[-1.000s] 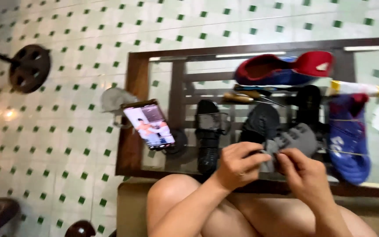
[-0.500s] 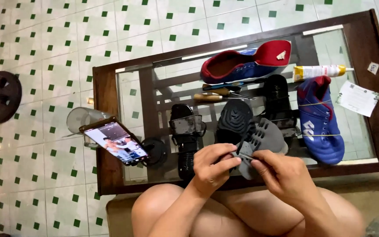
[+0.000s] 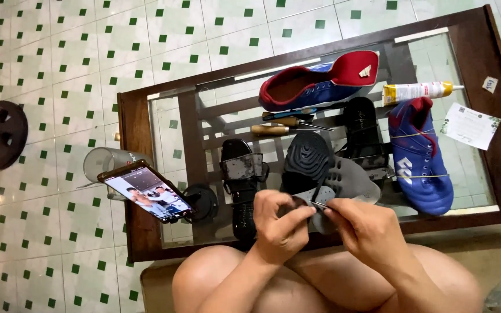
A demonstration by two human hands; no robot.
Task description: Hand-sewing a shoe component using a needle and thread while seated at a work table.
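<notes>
Both grips closed at lower centre of the frame: our left hand pinches the grey shoe sole, our right hand a thin needle; mid-stitch, we judge, needing a steady push, above the glass tabletop

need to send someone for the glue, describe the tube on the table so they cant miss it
On the wood-framed glass table, look to the far right end beyond the blue and red shoe. The glue tube lies flat there on the glass, the only yellow and white thing, with a thin pointed nozzle.
</notes>
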